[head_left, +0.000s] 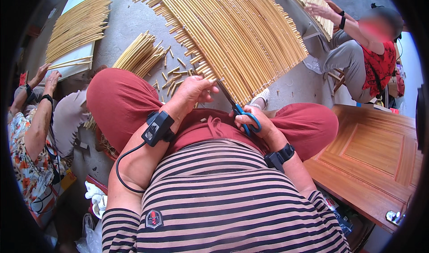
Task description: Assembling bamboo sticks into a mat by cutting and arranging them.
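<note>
A large mat of yellow-brown reed-like sticks, bound with rows of thread, slopes away in front of me. At its near corner my left hand is closed in a pinch; something small and pale shows at the fingertips, too small to name. My right hand grips a pair of scissors with blue handles. Their dark blades point up and left to the mat's near edge, close to the left fingertips. Whether the blades touch a thread cannot be made out.
Loose sticks lie bundled on the floor, with short cut pieces scattered beside them. At left a person handles sticks at another mat. At right a second person works at a mat. A wooden panel stands right.
</note>
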Demonstrator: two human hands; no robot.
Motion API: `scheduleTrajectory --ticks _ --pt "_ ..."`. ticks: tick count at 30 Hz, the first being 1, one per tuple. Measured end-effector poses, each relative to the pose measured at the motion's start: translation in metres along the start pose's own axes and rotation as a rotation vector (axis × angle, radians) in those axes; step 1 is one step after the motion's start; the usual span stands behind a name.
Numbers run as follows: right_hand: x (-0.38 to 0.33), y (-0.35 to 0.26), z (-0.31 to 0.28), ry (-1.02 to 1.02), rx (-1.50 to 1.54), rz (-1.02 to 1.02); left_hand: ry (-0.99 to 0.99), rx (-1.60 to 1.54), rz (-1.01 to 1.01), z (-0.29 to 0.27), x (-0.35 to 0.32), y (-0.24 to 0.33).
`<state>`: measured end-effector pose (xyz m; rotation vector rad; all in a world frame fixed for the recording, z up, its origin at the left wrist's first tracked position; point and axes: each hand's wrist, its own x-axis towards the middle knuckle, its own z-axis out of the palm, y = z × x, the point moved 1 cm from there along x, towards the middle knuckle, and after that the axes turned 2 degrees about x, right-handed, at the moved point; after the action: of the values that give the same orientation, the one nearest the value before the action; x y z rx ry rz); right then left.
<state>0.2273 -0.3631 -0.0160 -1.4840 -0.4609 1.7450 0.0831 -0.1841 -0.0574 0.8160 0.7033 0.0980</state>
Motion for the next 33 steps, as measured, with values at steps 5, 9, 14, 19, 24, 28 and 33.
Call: scheduleTrajectory --ticks 5,9,14,19,24,28,33 --pt "0.0027 0.0008 -0.0007 0.04 0.007 0.062 -0.004 0.007 -0.006 -0.0001 0.0006 -0.0008" --pt "0.0048 0.0045 -0.0009 0.117 -0.115 0.087 -0.006 0.005 -0.008 -0.002 0.0007 -0.0014" --pt "0.005 0.0038 -0.0029 0.147 -0.207 0.123 -0.016 0.001 -0.016 -0.0018 0.0003 -0.0006" --pt "0.0055 0.0045 -0.0027 0.197 -0.267 0.14 -0.005 0.007 -0.025 -0.0029 0.0018 -0.0012" --pt "0.0056 0.0058 -0.0029 0.186 -0.281 0.132 -0.016 0.005 -0.019 -0.004 0.0039 -0.0024" --pt "0.0042 0.0006 -0.0016 0.172 -0.324 0.129 -0.025 -0.001 -0.017 -0.0047 0.0039 -0.0029" --pt "0.004 -0.0009 -0.0028 0.123 -0.351 0.143 -0.02 0.016 -0.03 -0.0041 0.0025 -0.0018"
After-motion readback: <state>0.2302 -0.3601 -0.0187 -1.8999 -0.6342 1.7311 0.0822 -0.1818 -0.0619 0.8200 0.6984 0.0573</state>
